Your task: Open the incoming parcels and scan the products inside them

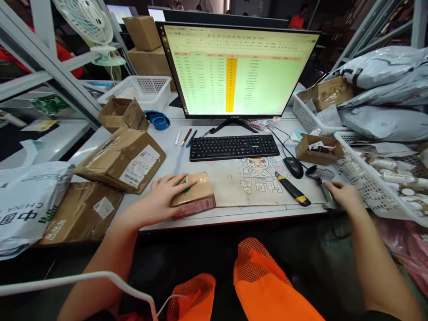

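Note:
My left hand (pixel 163 196) lies flat, fingers spread, on a small taped cardboard parcel (pixel 197 196) near the desk's front edge. My right hand (pixel 344 196) is at the right front of the desk, fingers curled over a dark grey tool (pixel 323 185) that looks like a handheld scanner. A yellow-and-black box cutter (pixel 293 189) lies between the two hands on the printed desk mat (pixel 247 183). A black mouse (pixel 293 166) sits just behind the cutter.
A black keyboard (pixel 234 146) and a lit monitor (pixel 237 71) stand at the back. Cardboard parcels (pixel 123 160) and a white mailer bag (pixel 23 209) crowd the left. White baskets (pixel 371 183) and grey mailers (pixel 381 93) fill the right. A small open box (pixel 317 149) sits by the mouse.

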`<state>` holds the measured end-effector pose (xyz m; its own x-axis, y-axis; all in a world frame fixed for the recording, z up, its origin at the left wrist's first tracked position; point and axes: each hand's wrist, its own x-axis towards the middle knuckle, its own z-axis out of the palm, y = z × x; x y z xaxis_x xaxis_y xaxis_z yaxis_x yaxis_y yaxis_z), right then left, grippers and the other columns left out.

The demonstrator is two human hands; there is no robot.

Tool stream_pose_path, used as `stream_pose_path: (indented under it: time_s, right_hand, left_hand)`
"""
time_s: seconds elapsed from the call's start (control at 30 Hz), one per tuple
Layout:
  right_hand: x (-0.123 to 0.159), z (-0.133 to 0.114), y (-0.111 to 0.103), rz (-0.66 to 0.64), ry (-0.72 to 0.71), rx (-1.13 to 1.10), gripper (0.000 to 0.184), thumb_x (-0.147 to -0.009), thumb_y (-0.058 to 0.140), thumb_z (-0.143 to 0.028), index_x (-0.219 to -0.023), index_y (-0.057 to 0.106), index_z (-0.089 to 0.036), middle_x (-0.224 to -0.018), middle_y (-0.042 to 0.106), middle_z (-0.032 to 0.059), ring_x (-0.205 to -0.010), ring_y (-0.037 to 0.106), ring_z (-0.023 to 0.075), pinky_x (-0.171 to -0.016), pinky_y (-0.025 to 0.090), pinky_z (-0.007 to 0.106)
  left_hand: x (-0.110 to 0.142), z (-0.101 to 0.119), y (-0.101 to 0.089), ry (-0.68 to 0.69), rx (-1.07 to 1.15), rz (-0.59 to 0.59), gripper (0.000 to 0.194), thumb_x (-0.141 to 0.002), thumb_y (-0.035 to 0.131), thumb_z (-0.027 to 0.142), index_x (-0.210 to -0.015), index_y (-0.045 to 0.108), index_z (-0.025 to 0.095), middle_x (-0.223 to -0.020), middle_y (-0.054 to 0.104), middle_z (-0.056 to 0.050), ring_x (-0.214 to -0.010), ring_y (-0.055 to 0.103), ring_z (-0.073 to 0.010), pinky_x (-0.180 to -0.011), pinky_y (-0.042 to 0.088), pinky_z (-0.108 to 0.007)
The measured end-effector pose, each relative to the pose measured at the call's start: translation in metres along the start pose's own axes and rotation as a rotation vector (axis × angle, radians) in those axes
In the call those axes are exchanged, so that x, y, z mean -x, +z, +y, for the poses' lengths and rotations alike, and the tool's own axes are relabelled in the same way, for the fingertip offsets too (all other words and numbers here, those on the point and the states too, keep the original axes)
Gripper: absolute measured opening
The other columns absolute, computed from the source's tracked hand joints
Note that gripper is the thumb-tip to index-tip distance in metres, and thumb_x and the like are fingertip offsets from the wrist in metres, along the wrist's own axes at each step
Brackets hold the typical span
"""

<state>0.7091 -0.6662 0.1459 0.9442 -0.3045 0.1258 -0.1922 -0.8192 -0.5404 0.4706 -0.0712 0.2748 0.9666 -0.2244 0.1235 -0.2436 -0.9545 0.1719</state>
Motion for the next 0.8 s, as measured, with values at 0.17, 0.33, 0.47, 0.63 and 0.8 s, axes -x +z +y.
stream_pose_path:
  time_s: [0.17,0.33,0.47,0.63,0.8]
  right_hand:
    - [0.033,-0.107,0.035,-0.060,-0.438,-0.098,0.040,-0.097,0.053,-0.040,-0.113,0.077,-0.013,-0.117,0.073,0.0180,-0.112,0.066,0.0313,-0.104,0.049,0.043]
    - [0.045,-0.234,0.101,-0.239,-0.745,0.055,0.054,-0.099,0.051,-0.032,-0.145,0.057,-0.005,-0.146,0.059,0.0228,-0.140,0.044,0.0365,-0.114,0.035,0.050]
    - [0.039,-0.255,0.124,-0.171,-0.664,0.151,0.061,-0.101,0.048,-0.035,-0.152,0.046,-0.001,-0.139,0.060,0.0290,-0.134,0.041,0.0420,-0.108,0.031,0.057]
    - [0.029,-0.262,0.128,-0.127,-0.626,0.187,0.052,-0.101,0.046,-0.042,-0.126,0.069,-0.003,-0.131,0.059,0.0293,-0.126,0.042,0.0412,-0.106,0.031,0.055]
    - [0.043,-0.222,0.099,-0.095,-0.622,0.145,0.057,-0.101,0.045,-0.043,-0.146,0.058,-0.009,-0.148,0.054,0.0236,-0.138,0.040,0.0390,-0.112,0.032,0.056]
  left_hand:
    - [-0.007,0.016,0.012,0.088,-0.026,-0.012,0.061,-0.090,0.047,0.024,-0.147,0.063,0.040,-0.155,0.059,-0.004,-0.145,0.050,-0.0367,-0.117,0.039,-0.059]
    - [0.005,0.072,0.041,-0.024,-0.144,0.245,0.061,-0.088,0.064,0.042,-0.145,0.062,0.021,-0.160,0.050,-0.019,-0.147,0.043,-0.0492,-0.118,0.029,-0.071]
    - [0.015,0.095,0.074,-0.149,-0.145,0.535,0.050,-0.088,0.074,0.046,-0.129,0.061,0.020,-0.152,0.057,-0.022,-0.147,0.044,-0.0502,-0.121,0.026,-0.072]
    - [0.025,0.084,0.090,-0.058,-0.051,0.688,0.037,-0.087,0.068,0.026,-0.122,0.057,0.020,-0.143,0.063,-0.022,-0.153,0.038,-0.0476,-0.122,0.020,-0.076]
    - [0.032,0.073,0.090,0.022,-0.055,0.682,0.052,-0.088,0.069,0.026,-0.137,0.055,0.020,-0.150,0.057,-0.023,-0.158,0.030,-0.0463,-0.121,0.034,-0.069]
